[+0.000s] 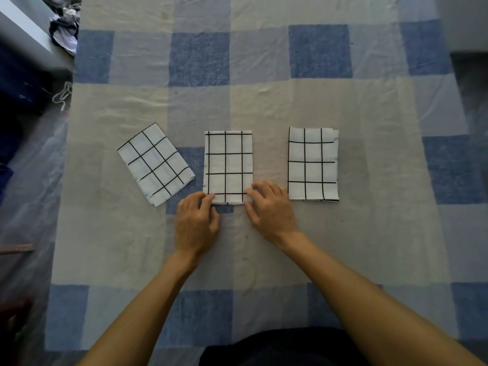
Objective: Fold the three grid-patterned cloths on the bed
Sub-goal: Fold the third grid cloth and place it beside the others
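1. Nearest me, both bare forearms reach out over the bed sheet point(264, 249). It is thin woven fabric, checked in blue, pale blue and cream, and lightly creased.
2. The left hand point(196, 220) has its fingers curled. Its fingertips point(208, 198) and thumb pinch the near left corner of the middle cloth point(228, 165).
3. The right hand point(272, 207) has its fingers bunched close on top of the near right corner, with the thumb at the edge below them. I read this as a pinch on the same cloth.
4. The middle cloth runs straight away from the fingertips. It is white with black grid lines and lies as a neat upright rectangle with square edges. It looks already folded into layers.
5. Handling, my call: it is light, soft and limp, will not slide much on the sheet, and has nothing fragile about it. The layers could shift apart, so I'd grip through all of them at the two near corners, as now, and move both corners together.
6. The left cloth point(155, 165) lies out past the left fingers and apart from them. It is the same fabric, a folded rectangle lying skewed, with stacked edges showing at its near end.
7. The right cloth point(313, 163) lies out past the right fingers, near but not touching. It is folded and upright, and its far right corner is slightly out of line.
8. Beyond all the fingers there is more sheet. Far left, off the bed, is a blurred pile of clothes point(64, 30).
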{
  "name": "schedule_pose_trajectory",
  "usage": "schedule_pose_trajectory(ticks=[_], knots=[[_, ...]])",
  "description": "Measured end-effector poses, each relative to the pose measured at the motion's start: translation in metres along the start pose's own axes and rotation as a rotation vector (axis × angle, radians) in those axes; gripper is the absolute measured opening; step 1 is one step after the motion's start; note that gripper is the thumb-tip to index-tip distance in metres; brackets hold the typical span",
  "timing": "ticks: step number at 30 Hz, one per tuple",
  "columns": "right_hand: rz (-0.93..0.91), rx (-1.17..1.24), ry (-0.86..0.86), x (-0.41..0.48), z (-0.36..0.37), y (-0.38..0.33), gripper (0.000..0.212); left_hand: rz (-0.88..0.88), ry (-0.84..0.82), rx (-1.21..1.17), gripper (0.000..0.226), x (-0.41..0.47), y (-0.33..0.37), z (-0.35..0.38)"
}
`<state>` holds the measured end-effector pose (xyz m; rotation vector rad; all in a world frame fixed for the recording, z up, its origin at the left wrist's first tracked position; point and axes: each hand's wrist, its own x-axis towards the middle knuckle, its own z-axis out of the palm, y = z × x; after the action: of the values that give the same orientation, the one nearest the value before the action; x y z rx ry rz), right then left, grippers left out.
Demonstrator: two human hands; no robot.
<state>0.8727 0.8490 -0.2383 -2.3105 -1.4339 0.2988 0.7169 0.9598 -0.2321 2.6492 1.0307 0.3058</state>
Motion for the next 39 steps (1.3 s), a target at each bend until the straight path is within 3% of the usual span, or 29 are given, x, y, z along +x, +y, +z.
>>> schedule_pose_trajectory(ticks=[5, 12, 17, 23, 27, 31, 39], knots=[[0.039, 0.033, 0.041, 0.001, -0.007, 0.002, 0.025, 0.181, 0.016, -0.027, 0.021, 0.003, 0.031, 0.008], [0.300, -0.022, 0.163, -0.035, -0.037, 0.067, 0.032, 0.365, -0.118, -0.064, 0.021, 0.030, 0.105, 0.026], [0.372, -0.139, 0.139, -0.057, -0.048, 0.107, 0.032, 0.321, -0.248, 0.002, 0.015, 0.051, 0.129, 0.046], [0.368, -0.129, 0.207, -0.053, -0.051, 0.114, 0.022, 0.366, -0.250, 0.002, 0.009, 0.054, 0.134, 0.055], [0.262, -0.057, 0.223, -0.048, -0.054, 0.104, 0.026, 0.318, -0.243, -0.030, 0.012, 0.048, 0.130, 0.049], [0.055, 0.047, 0.222, -0.030, -0.040, 0.069, 0.025, 0.147, -0.144, -0.080, 0.007, 0.034, 0.106, 0.023], [-0.153, 0.065, 0.144, 0.036, 0.007, -0.048, 0.023, -0.091, 0.039, -0.042, 0.017, 0.022, -0.018, -0.033]])
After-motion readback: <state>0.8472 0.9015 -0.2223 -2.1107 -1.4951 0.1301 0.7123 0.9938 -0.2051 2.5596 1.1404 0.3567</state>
